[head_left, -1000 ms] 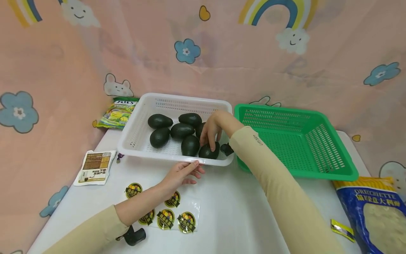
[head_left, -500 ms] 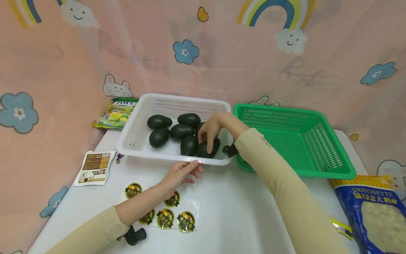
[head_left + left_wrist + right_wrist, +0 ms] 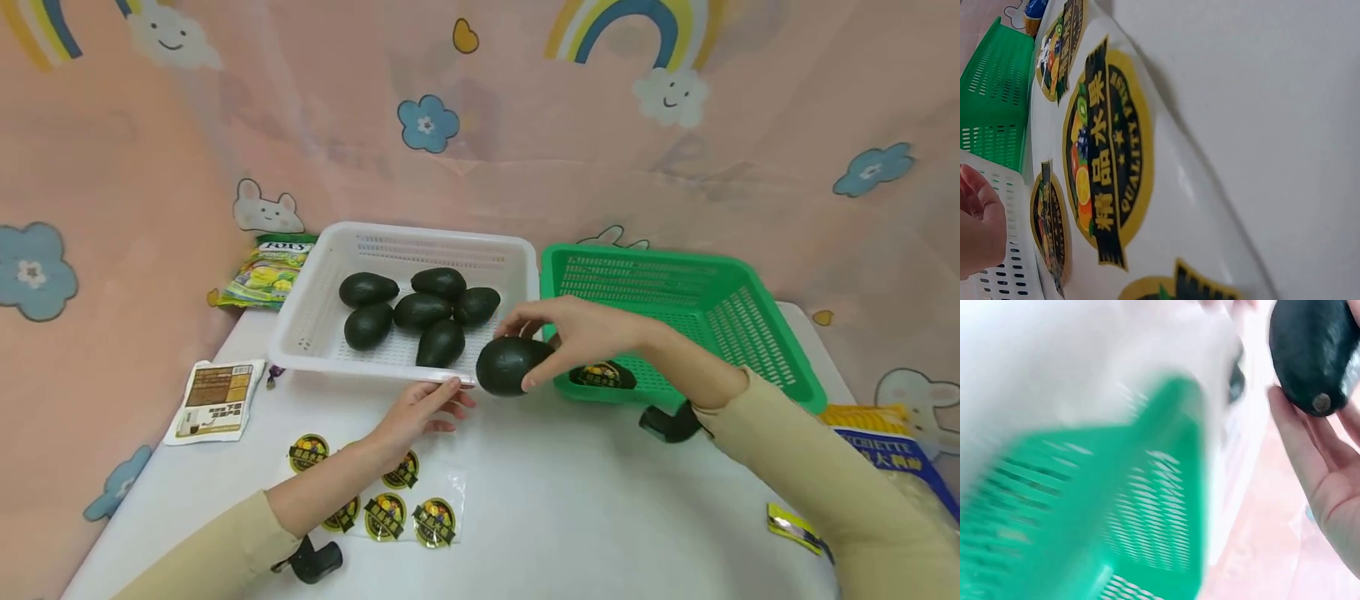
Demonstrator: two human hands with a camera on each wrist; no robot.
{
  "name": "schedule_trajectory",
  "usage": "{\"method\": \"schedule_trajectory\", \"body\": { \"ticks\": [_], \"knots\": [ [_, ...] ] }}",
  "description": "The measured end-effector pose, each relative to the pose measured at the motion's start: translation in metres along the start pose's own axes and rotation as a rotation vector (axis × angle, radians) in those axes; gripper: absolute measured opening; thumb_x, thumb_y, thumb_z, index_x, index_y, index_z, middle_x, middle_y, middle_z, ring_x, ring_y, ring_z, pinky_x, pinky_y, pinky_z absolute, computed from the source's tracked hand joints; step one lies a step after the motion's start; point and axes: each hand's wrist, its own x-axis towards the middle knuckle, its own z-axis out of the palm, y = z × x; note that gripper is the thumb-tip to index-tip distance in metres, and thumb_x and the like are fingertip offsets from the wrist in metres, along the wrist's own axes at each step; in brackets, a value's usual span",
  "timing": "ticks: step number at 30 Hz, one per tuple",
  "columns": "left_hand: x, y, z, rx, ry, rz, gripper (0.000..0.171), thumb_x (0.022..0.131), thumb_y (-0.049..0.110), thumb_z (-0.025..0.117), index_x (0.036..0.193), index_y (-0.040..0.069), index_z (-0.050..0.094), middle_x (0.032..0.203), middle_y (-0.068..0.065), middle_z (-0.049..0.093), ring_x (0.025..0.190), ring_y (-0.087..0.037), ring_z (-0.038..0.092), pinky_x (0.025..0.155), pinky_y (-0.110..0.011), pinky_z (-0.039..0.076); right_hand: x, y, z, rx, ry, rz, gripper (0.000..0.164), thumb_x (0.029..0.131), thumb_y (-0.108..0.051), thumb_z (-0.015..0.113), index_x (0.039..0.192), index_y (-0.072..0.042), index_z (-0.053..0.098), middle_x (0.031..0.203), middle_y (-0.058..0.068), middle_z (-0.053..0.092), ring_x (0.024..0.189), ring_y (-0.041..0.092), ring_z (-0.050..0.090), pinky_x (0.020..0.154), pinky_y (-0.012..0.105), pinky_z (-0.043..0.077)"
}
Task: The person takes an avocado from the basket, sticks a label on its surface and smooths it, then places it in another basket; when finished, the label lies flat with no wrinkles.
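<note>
In the head view, my right hand (image 3: pixel 581 333) grips a dark green avocado (image 3: pixel 510 367) in front of the gap between the two baskets. The right wrist view shows the stem end of this avocado (image 3: pixel 1310 356) among the fingers. My left hand (image 3: pixel 408 417) is at the front rim of the white basket (image 3: pixel 375 367), thumb tip touching it, fingers loosely bent below. Several avocados (image 3: pixel 422 312) lie inside that basket. A labelled avocado (image 3: pixel 602 374) sits in the green basket (image 3: pixel 675 267), partly behind my right hand.
A clear sheet with round fruit stickers (image 3: pixel 386 517) lies under my left forearm. To the left are a white packet (image 3: pixel 217 402) and a green candy bag (image 3: pixel 268 271). A blue pasta bag (image 3: pixel 892 450) and a small yellow packet (image 3: pixel 793 527) lie at right.
My right hand has lifted an avocado from the front right of the white basket and moved it toward me and slightly right. My left hand stays at the rim.
</note>
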Motion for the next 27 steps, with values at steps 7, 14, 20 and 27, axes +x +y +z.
{"method": "schedule_trajectory", "body": {
  "ticks": [7,14,20,27],
  "knots": [
    [-0.002,-0.002,0.000,-0.010,0.022,0.000,0.054,0.101,0.042,0.052,0.126,-0.006,0.058,0.101,-0.002,0.069,0.091,-0.016,0.061,0.079,-0.031,0.052,-0.055,0.011,0.073,0.082,0.149,0.072,0.060,0.072,-0.048,0.084,0.124,-0.026,0.061,0.113,-0.011,0.062,0.103,0.012,0.058,0.082,0.031,0.054],
    [-0.001,-0.002,0.002,-0.018,0.012,0.016,0.056,0.101,0.042,0.051,0.127,-0.007,0.057,0.102,-0.002,0.069,0.092,-0.016,0.061,0.079,-0.030,0.052,-0.065,0.041,0.133,0.032,0.334,0.165,0.061,0.072,-0.051,0.083,0.123,-0.026,0.061,0.116,-0.015,0.061,0.101,0.008,0.057,0.084,0.032,0.052],
    [-0.001,0.000,0.003,-0.022,0.016,0.019,0.055,0.101,0.041,0.051,0.127,-0.008,0.056,0.101,-0.001,0.069,0.090,-0.015,0.061,0.078,-0.029,0.052,-0.063,0.050,0.146,0.006,0.366,0.179,0.063,0.074,-0.049,0.083,0.126,-0.024,0.060,0.117,-0.016,0.060,0.102,0.008,0.056,0.086,0.032,0.051],
    [-0.002,0.002,0.003,-0.018,0.029,0.007,0.053,0.102,0.038,0.051,0.126,-0.008,0.057,0.101,-0.002,0.069,0.091,-0.015,0.060,0.080,-0.030,0.052,-0.061,0.052,0.144,-0.062,0.343,0.150,0.068,0.073,-0.051,0.082,0.129,-0.021,0.057,0.118,-0.016,0.059,0.103,0.005,0.056,0.088,0.034,0.049]
  ]
}}
